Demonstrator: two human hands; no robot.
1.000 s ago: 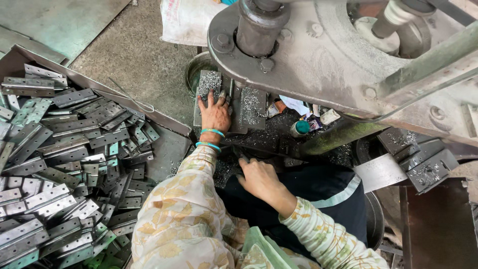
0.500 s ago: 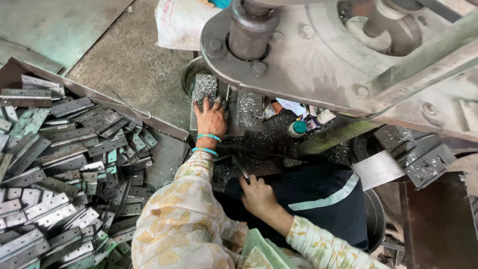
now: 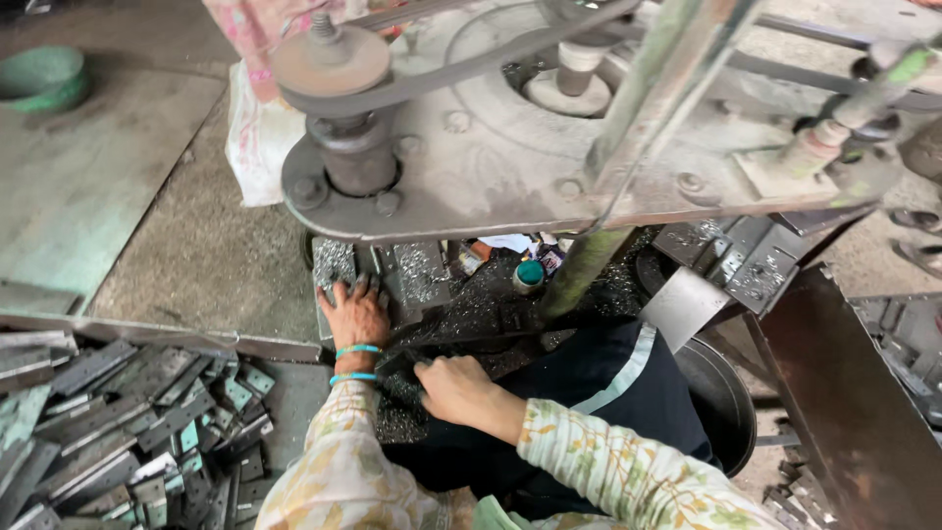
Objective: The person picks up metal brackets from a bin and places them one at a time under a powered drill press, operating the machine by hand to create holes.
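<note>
My left hand (image 3: 355, 312) lies flat, fingers spread, on a speckled grey metal plate (image 3: 334, 263) under the big press machine (image 3: 510, 157). Two teal bangles (image 3: 355, 364) ring its wrist. Just behind that wrist, my right hand (image 3: 454, 386) is curled into a fist on a dark metal strip (image 3: 491, 341) that runs across the filing-covered work bed. Both arms wear a floral sleeve (image 3: 608, 461). What lies under the right palm is hidden.
A tray of several grey metal plates (image 3: 118, 422) lies at the left. More plates (image 3: 736, 257) are stacked at the right beside a dark metal bin (image 3: 854, 393). A green pole (image 3: 587, 267), a teal-capped bottle (image 3: 530, 275), a white bag (image 3: 253, 128) and a green bowl (image 3: 44, 77) stand around.
The view has tilted up and closer to the machine. My right hand has moved left toward my left wrist and closed on the strip. My left hand stays on the plate.
</note>
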